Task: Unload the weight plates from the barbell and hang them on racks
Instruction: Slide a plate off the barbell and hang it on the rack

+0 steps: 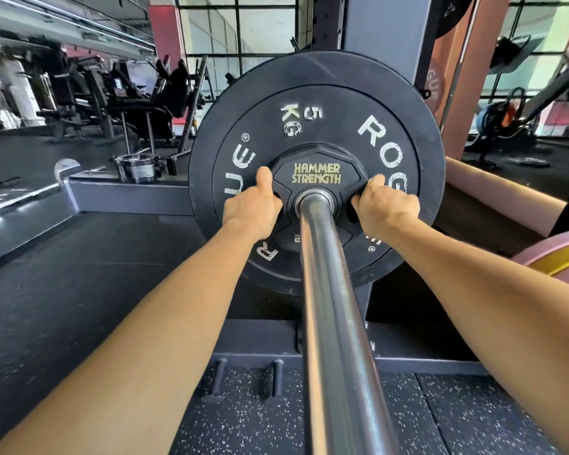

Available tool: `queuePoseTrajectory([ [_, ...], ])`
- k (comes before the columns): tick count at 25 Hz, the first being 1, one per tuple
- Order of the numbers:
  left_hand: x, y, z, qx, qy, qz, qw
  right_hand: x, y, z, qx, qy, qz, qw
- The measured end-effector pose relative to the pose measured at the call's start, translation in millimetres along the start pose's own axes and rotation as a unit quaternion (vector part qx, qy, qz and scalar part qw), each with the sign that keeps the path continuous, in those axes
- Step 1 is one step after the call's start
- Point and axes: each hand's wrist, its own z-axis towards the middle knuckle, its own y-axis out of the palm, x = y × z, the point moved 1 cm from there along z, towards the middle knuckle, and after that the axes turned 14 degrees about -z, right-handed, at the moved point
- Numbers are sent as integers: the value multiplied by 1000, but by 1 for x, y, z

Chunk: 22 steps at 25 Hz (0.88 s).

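Small plate (316,178) on barbell sleeve (329,290) against large plate (319,93); both hands' fingers hooked in its grip slots.

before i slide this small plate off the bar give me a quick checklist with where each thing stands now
1. Left hand in a grip slot of the small Hammer Strength plate: ok.
2. Right hand in the opposite slot: ok.
3. Collar or clip outside the plate on the barbell sleeve: none visible, ok.
4. Sleeve bare toward the camera for the slide: ok.
5. Rogue 5 kg plate behind will stay put: cannot tell.
6. Free rack peg to hang it on: cannot tell.
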Motion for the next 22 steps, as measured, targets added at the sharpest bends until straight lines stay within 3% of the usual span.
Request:
queuePoseTrajectory([
  [5,12,0,2,-35,-67,84,994,0,-9,-2,-63,1,-14,998],
  [9,5,-40,-9,-76,-36,61,995,4,-38,-17,-121,-7,5,993],
  [14,-27,-102,-54,-61,-16,-37,997,9,-92,-42,-134,-18,85,987],
  [22,-91,-219,-137,-39,-63,-11,997,-25,-183,-119,-111,-143,123,976],
])
